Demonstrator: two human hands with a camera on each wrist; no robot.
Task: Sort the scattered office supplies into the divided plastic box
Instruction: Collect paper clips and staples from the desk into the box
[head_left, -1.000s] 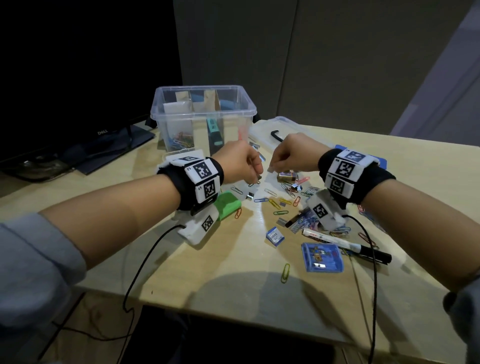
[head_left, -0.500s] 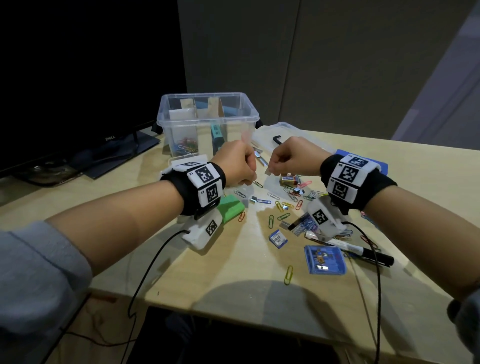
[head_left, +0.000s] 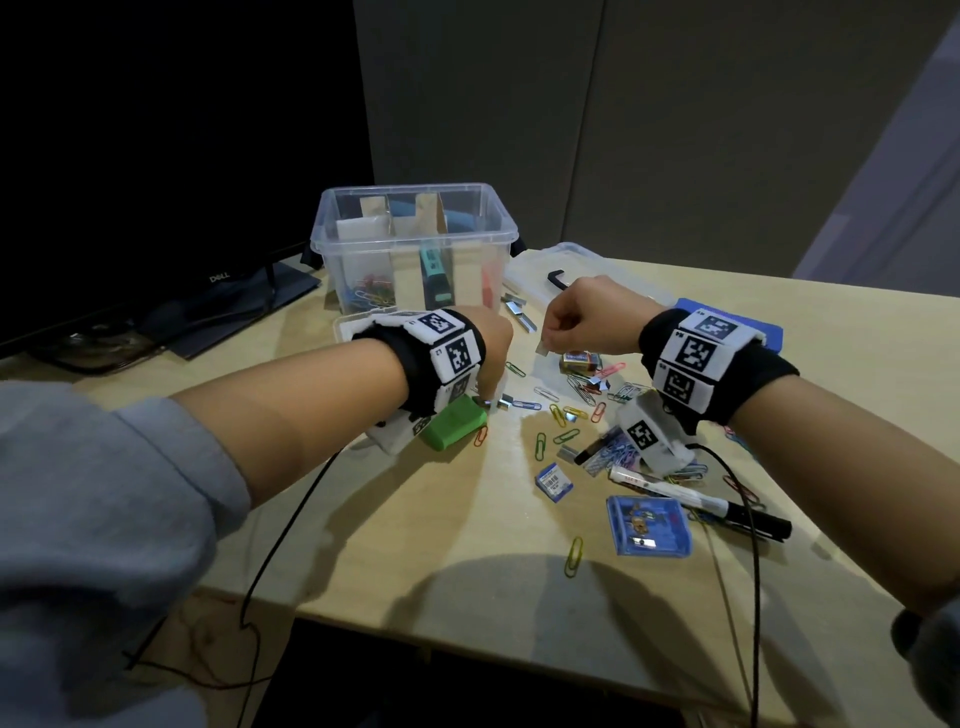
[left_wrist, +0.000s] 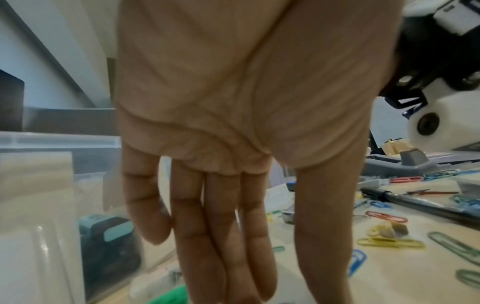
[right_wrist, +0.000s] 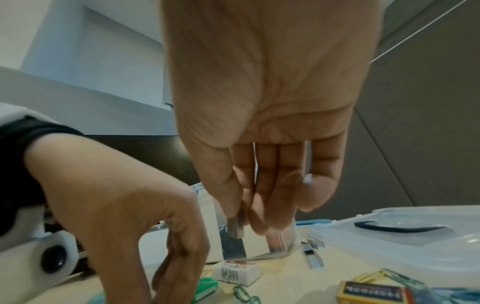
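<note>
One staple strip (right_wrist: 235, 228) is hanging pinched in the right hand (head_left: 587, 317); it is looking light, stiff, breakable, so end-gripping suits; the left hand (head_left: 488, 348) is reaching down with straight fingers, grasping nothing.

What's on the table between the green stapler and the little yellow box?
In the head view, loose paper clips and a short staple strip lie between the green stapler and the yellow box; the left hand reaches down there.

Right hand (head_left: 587, 317) pinching a staple strip (head_left: 542, 347) above scattered paper clips (head_left: 563, 415), left hand (head_left: 491, 345) beside the divided box (head_left: 410, 249).
</note>
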